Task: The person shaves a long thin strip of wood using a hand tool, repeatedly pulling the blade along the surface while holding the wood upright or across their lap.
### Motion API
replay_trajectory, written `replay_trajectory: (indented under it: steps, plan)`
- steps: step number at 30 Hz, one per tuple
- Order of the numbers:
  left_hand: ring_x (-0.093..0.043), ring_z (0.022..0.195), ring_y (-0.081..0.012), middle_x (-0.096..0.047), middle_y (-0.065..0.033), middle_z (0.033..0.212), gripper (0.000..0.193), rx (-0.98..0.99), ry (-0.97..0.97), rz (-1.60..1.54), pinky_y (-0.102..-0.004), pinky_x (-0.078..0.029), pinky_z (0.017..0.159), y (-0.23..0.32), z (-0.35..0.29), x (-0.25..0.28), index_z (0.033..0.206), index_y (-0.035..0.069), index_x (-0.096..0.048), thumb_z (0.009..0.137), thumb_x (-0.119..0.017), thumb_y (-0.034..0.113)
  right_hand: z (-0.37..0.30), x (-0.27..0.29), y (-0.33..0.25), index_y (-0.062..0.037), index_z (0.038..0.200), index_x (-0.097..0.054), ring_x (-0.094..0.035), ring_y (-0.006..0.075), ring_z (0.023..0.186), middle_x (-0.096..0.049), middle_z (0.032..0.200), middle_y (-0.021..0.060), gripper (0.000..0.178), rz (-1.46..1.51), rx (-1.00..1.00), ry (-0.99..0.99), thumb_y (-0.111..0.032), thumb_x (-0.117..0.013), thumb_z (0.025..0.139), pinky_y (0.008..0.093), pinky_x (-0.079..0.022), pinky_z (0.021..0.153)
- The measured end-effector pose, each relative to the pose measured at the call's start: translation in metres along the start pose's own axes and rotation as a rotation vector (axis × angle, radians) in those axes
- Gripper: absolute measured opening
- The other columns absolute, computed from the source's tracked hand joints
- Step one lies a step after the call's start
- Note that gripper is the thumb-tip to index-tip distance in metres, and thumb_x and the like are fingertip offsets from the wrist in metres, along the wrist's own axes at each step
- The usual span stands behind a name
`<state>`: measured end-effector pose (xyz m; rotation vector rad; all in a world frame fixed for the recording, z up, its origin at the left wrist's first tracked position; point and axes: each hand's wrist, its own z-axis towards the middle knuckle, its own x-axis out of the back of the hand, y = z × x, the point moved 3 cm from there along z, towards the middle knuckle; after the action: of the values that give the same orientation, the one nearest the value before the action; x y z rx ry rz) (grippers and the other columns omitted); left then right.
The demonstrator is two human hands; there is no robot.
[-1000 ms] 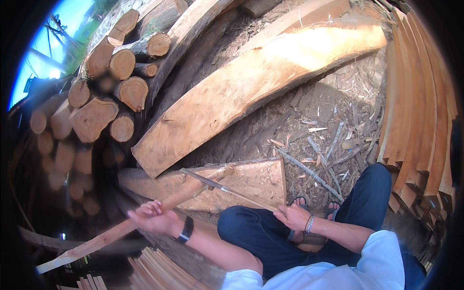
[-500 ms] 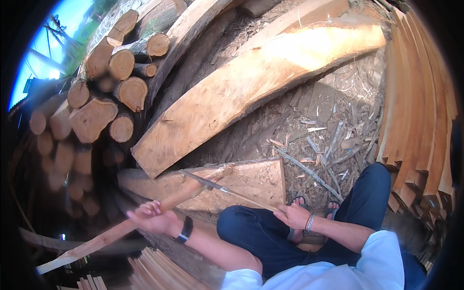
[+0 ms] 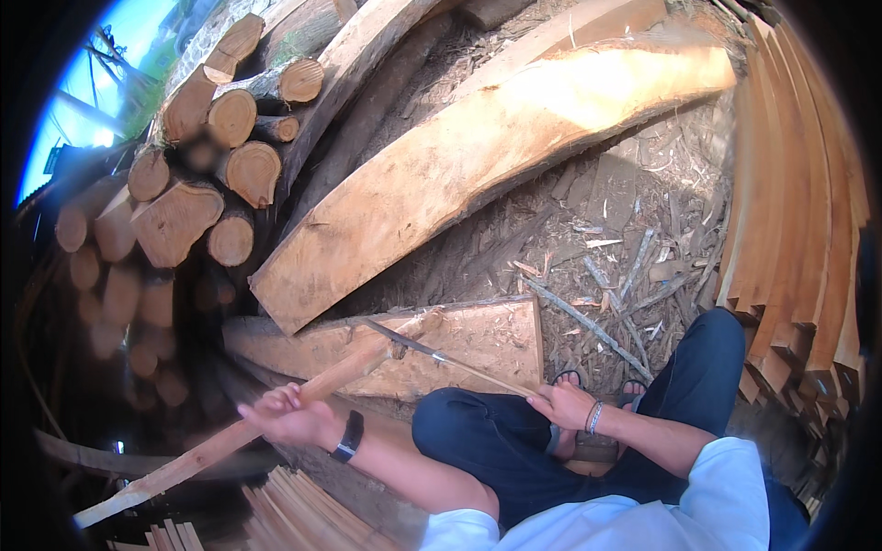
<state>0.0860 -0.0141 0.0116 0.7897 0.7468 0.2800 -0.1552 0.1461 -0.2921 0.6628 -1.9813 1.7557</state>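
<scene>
A long peeled wooden pole (image 3: 188, 464) slants from the lower left up to the right, its far end lying over a thick plank (image 3: 487, 344). My left hand (image 3: 289, 415) is closed around the middle of this pole, thumb sticking out. In my right hand (image 3: 562, 404) is the wooden handle of a long-handled knife (image 3: 473, 371), gripped near its rear end beside my knees. Its narrow dark blade crosses the pole close to the far end. Whether the edge is biting into the wood cannot be made out.
A broad slab (image 3: 496, 151) lies diagonally ahead. Cut logs (image 3: 253, 174) are stacked at the left, and sawn boards (image 3: 790, 202) at the right. Sticks (image 3: 588, 320) and wood chips litter the ground. Thin strips (image 3: 308, 514) lie at the lower left, near my left forearm.
My right hand and the knife have shifted slightly to the right, drawing the blade along over the pole. My left hand and the pole have hardly moved.
</scene>
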Motion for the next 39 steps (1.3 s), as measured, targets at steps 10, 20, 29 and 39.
replay_trajectory:
  steps: [10, 20, 29, 39]
  plan:
    - [-0.028, 0.040, -0.0086, -0.031, 0.0019, 0.049, 0.051, 0.004, -0.001, 0.002, -0.0239, -0.031, 0.047, 0.001, -0.001, 0.000, 0.054, 0.015, -0.035, 0.092, -0.048, 0.046, 0.012, 0.005, 0.010, -0.0059, 0.086, -0.065, -0.058, 0.0448, 0.068, -0.059, 0.069, 0.0289, 0.044, 0.070, -0.123, -0.113, -0.043, -0.043, 0.090, 0.0519, -0.037, 0.079]
    - [-0.028, 0.041, -0.0092, -0.030, 0.0016, 0.048, 0.051, -0.005, -0.011, 0.008, -0.0240, -0.031, 0.047, 0.001, -0.002, -0.004, 0.054, 0.015, -0.035, 0.092, -0.048, 0.047, -0.002, 0.017, -0.017, -0.0062, 0.079, -0.064, -0.061, 0.0397, 0.067, -0.060, 0.066, 0.0242, 0.043, -0.072, 0.080, 0.039, -0.044, -0.045, 0.089, 0.0456, -0.043, 0.072]
    - [-0.028, 0.041, -0.0085, -0.030, 0.0024, 0.048, 0.051, -0.011, -0.017, 0.014, -0.0241, -0.031, 0.047, 0.002, -0.003, -0.001, 0.054, 0.015, -0.036, 0.094, -0.046, 0.044, 0.003, 0.022, -0.017, -0.0057, 0.082, -0.064, -0.059, 0.0432, 0.070, -0.060, 0.068, 0.0254, 0.044, -0.003, -0.047, -0.009, -0.045, -0.044, 0.090, 0.0520, -0.038, 0.074]
    - [-0.027, 0.044, -0.0102, -0.029, 0.0008, 0.051, 0.048, -0.011, 0.062, 0.084, -0.0256, -0.031, 0.050, 0.006, -0.006, -0.006, 0.057, 0.014, -0.032, 0.094, -0.044, 0.041, 0.009, 0.001, 0.007, -0.0061, 0.081, -0.065, -0.058, 0.0406, 0.064, -0.060, 0.065, 0.0232, 0.044, 0.005, -0.095, -0.059, -0.044, -0.045, 0.089, 0.0485, -0.037, 0.073]
